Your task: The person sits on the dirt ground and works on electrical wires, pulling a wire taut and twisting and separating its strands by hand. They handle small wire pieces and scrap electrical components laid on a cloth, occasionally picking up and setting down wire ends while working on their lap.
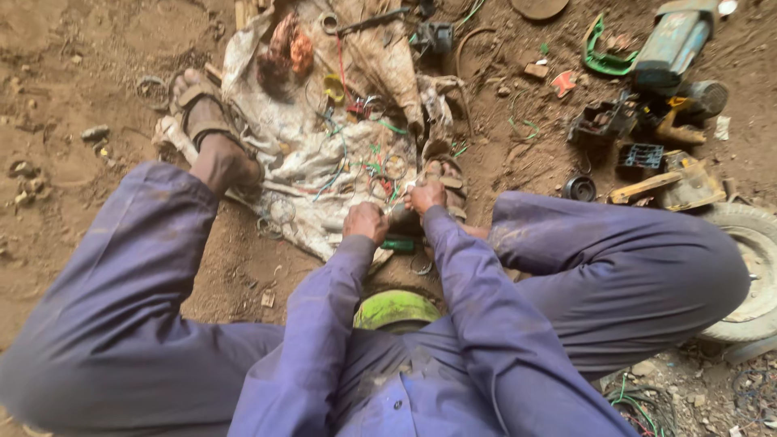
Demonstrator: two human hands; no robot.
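Left hand (366, 222) and right hand (426, 195) both pinch a small thin wire piece (398, 202) over the dirty white cloth (291, 146); best keep grip tight, hands close together.

On the dirt floor (97, 48) lie a blue machine housing (674, 40), a green plastic handle piece (600, 58), a yellow-and-black part (676, 184), a small black ring (579, 188) and a worn tyre (754, 267) at the right edge.

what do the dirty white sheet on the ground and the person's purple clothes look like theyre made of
Dirty white sheet: looks like woven cloth or sacking, matte; it crumples into soft folds and is stained brown. Purple trousers and purple sleeves: woven fabric, probably cotton workwear, matte, creased and dusty. Exact fibre cannot be told.
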